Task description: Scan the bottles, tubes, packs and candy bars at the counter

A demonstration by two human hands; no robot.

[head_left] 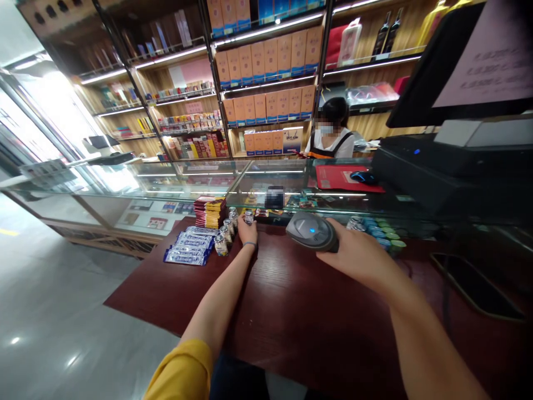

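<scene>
"What could go wrong, from left to right?"

"The left hand (pixel 249 235) has its fingers closed around a small jar (pixel 249 217) at the far edge of the worktop (pixel 283 294). Just beside it stands a row of jars (pixel 225 232); a sideways nudge could topple them. The right hand (pixel 356 250) is wrapped around a scanner (pixel 311 230), held above the wood. Swung rightward, it might knock the blue and green containers (pixel 377 234) behind that wrist."

"What else is around, or in the way?"

"Left to right: blue-and-white packets (pixel 189 245) lie flat, with a stack of red-and-gold packets (pixel 209 213) beyond, hemming in the left hand. A glass case (pixel 266 171) blocks the way forward. Behind it is a person in an apron (pixel 333 144). At far right lies a flat dark slab (pixel 477 286)."
</scene>
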